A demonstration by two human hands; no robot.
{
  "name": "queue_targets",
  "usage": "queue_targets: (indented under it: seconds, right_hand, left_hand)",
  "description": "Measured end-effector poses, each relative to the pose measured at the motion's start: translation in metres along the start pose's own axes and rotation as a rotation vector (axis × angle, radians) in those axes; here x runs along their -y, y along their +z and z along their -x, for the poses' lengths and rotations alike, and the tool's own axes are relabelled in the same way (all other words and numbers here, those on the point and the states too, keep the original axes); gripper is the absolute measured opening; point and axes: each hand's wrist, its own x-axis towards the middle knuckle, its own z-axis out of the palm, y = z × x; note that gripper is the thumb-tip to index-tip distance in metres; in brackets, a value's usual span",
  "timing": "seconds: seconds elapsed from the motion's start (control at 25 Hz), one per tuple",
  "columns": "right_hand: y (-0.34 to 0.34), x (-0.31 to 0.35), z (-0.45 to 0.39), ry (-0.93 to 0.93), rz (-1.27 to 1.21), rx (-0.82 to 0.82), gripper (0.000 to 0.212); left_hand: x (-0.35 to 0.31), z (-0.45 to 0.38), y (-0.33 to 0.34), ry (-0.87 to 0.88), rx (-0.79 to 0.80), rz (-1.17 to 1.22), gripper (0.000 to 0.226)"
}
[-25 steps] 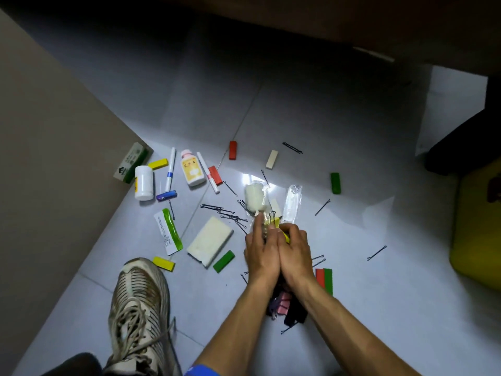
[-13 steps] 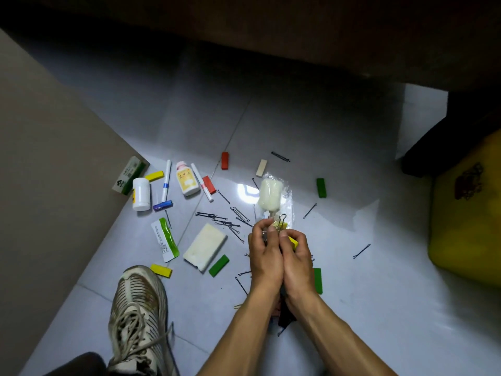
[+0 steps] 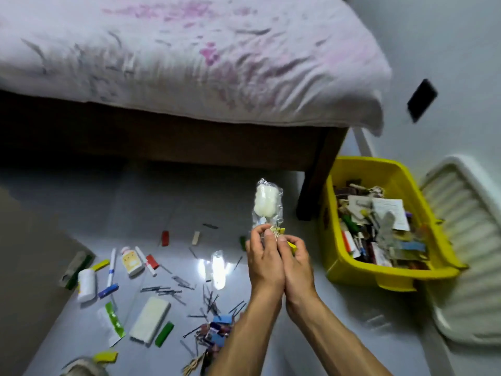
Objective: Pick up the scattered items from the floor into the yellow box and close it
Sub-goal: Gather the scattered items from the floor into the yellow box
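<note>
On the far left of the floor (image 3: 271, 335) the litter is thickest, and that is where the task can stall: a white bottle (image 3: 86, 284), a blue-tipped pen (image 3: 110, 270), a labelled bottle (image 3: 132, 261), a green-and-white packet (image 3: 113, 321) and a white block (image 3: 150, 320) lie close together. To their right, the thin dark hairpins (image 3: 168, 290) lie flat on smooth tile, so they will probably be slow to pinch up and easy to miss.

At centre, the two hands are raised side by side, heels touching, forearms running up from the near edge. The left hand (image 3: 264, 261) and right hand (image 3: 295, 264) curl their fingertips together round a bunch of small things: the neck of a clear plastic bag holding something white (image 3: 267, 206), which stands up above the fingers, plus a wire clip and a yellow piece (image 3: 291, 245). With so much gathered in one fingertip pinch, a small piece could slip and fall back to the floor on the way across.

To the right, beside the bed leg (image 3: 317, 183), the yellow box (image 3: 390, 278) sits open and already well filled. Its pale ribbed lid (image 3: 466, 267) lies at far right. A heaped load might keep the lid from seating.
</note>
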Motion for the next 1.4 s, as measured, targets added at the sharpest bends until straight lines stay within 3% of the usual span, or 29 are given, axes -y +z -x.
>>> queue_targets:
  seconds: [0.32, 0.48, 0.56, 0.68, 0.84, 1.04, 1.4]
  right_hand:
    - [-0.154, 0.07, -0.101, -0.117, -0.02, -0.327, 0.015]
    - [-0.183, 0.072, -0.148, -0.019, 0.145, -0.353, 0.034]
    - [-0.184, 0.066, -0.151, 0.011, 0.266, -0.357, 0.041]
    - [-0.164, 0.055, -0.131, -0.107, 0.345, -0.36, 0.048]
    - [-0.099, 0.032, -0.08, -0.186, 0.381, -0.158, 0.045]
    - [-0.015, -0.008, -0.022, -0.113, 0.41, 0.14, 0.046]
    - [0.075, -0.072, 0.01, 0.039, 0.514, 0.411, 0.044]
  left_hand:
    - [-0.047, -0.001, 0.189, 0.017, 0.342, -0.043, 0.021]
    - [-0.041, -0.042, 0.209, -0.003, 0.509, -0.13, 0.041]
    - [-0.025, -0.057, 0.186, 0.0, 0.493, -0.178, 0.045]
    - [-0.01, -0.058, 0.139, 0.043, 0.427, -0.147, 0.041]
    - [0.003, -0.043, 0.054, -0.015, 0.212, -0.129, 0.045]
    - [0.032, -0.03, -0.056, -0.099, 0.044, -0.159, 0.047]
    - [0.102, -0.033, -0.175, -0.279, -0.127, -0.167, 0.047]
